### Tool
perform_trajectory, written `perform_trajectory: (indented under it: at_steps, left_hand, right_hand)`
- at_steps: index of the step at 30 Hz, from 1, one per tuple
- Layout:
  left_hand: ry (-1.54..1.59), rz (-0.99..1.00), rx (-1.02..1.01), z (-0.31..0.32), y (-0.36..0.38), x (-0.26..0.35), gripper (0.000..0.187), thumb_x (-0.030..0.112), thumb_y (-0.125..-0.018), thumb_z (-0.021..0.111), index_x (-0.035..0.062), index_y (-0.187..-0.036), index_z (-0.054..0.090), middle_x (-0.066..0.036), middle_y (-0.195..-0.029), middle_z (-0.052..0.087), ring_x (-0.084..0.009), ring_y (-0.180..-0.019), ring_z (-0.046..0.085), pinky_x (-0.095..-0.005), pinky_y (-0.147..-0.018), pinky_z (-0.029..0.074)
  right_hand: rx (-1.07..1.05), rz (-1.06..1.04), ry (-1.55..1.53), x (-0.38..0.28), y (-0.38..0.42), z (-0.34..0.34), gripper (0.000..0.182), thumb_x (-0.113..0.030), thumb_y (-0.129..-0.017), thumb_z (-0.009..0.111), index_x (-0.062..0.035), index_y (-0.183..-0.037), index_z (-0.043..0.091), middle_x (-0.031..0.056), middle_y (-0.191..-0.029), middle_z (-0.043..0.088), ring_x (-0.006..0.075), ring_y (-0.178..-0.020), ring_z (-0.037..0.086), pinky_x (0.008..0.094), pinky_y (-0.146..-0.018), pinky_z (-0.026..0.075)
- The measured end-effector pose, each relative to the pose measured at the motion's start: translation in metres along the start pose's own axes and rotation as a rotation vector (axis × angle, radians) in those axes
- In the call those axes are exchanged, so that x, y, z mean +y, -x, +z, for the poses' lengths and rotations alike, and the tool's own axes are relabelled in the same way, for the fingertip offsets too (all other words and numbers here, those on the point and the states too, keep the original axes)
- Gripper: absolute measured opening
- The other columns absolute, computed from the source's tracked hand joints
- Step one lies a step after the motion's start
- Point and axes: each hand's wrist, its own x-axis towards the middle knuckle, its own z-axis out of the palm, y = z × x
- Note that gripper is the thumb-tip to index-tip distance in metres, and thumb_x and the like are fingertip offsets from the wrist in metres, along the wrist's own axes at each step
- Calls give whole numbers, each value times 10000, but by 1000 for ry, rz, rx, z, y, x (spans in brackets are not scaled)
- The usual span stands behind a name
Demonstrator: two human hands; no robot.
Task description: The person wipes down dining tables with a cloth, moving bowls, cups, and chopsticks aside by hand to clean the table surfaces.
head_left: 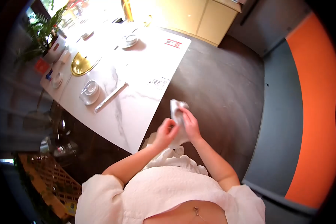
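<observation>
A white cloth or tissue (178, 117) hangs in front of my body, beside the right edge of the marble-patterned table (138, 123). My right hand (190, 123) is closed on its upper part, fingers pointing up and left. My left hand (165, 133) is at the cloth's left side, fingers curled and blurred; whether it grips any of the cloth is not clear. On the table lie a long wrapped stick-shaped packet (111, 98) and a stack of wrapped white dishes (90, 92).
A gold disc (83, 63) is set in the table. More white dishes (130, 40) stand at the far side. A potted fern (55, 48) is at the left, an orange and grey partition (313, 104) at the right, and beige cabinets (212, 22) are behind.
</observation>
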Motion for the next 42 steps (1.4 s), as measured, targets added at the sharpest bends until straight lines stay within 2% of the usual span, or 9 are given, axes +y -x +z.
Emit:
perform_trajectory:
  at_steps: [4,6,10,14,20,24,29,33,42]
  left_hand:
    - [367,-106,406,-45,-41,5,125,125,-893,521,29,-969,492,-47,-881,548,-112,-704,572,-222,-556,493]
    - [241,-180,607,-61,-55,-10,155,150,-894,518,38,-1000,500,-76,-1015,549,-135,-757,580,-255,-608,493]
    - [198,-264,728,-86,-99,-38,123,119,-880,519,38,-972,514,-58,-970,575,-118,-763,574,-233,-597,473]
    - [254,-293,707,-95,-156,-16,110,121,-877,514,37,-947,520,-59,-925,607,-123,-753,574,-241,-633,460]
    - [312,-340,708,-106,-215,-8,95,99,-880,497,39,-949,520,-77,-903,611,-122,-736,576,-239,-634,454]
    - [350,-370,873,-100,-226,-13,81,93,-880,490,43,-937,519,-78,-876,615,-127,-707,580,-236,-623,458]
    - [362,-430,1080,-73,-255,-5,71,89,-887,489,40,-926,523,-63,-859,616,-107,-683,568,-225,-615,452]
    - [413,-421,1156,-33,-309,12,69,86,-894,486,39,-930,522,-61,-859,616,-103,-689,568,-227,-628,454]
    - [403,-392,1024,39,-387,29,89,98,-895,486,33,-942,524,-78,-888,618,-116,-720,581,-233,-665,461]
  right_hand:
    - [-390,-391,283,-8,-127,64,317,-104,-903,408,-16,-1191,506,125,-1234,514,227,-1173,460,321,-1011,319]
    - [-506,-519,558,32,-176,93,326,-110,-882,433,-29,-1189,502,159,-1234,502,283,-1170,455,352,-1023,310]
    - [-651,-758,1169,100,-220,105,489,-307,-863,483,-99,-1299,405,109,-1377,364,296,-1300,284,432,-1066,217]
    - [-698,-832,1101,111,-289,80,523,-286,-833,495,-85,-1306,402,127,-1382,356,298,-1289,311,434,-1058,235]
    - [-73,-659,1408,94,-490,1,497,-256,-860,431,-100,-1329,378,102,-1395,336,292,-1227,372,416,-1055,245]
    - [15,-613,1450,76,-500,-8,483,-217,-874,414,-35,-1320,374,139,-1390,331,302,-1255,346,410,-1061,239]
    - [-709,-914,1074,95,-392,34,461,-158,-748,549,-69,-1199,515,119,-1295,454,333,-1223,401,506,-999,306]
    - [-1127,-935,750,74,-432,96,473,-181,-784,527,-79,-1243,478,106,-1308,443,325,-1249,361,482,-1031,262]
    - [-402,-789,1301,73,-640,54,528,-333,-875,413,-123,-1355,355,86,-1432,280,292,-1318,242,439,-1089,140]
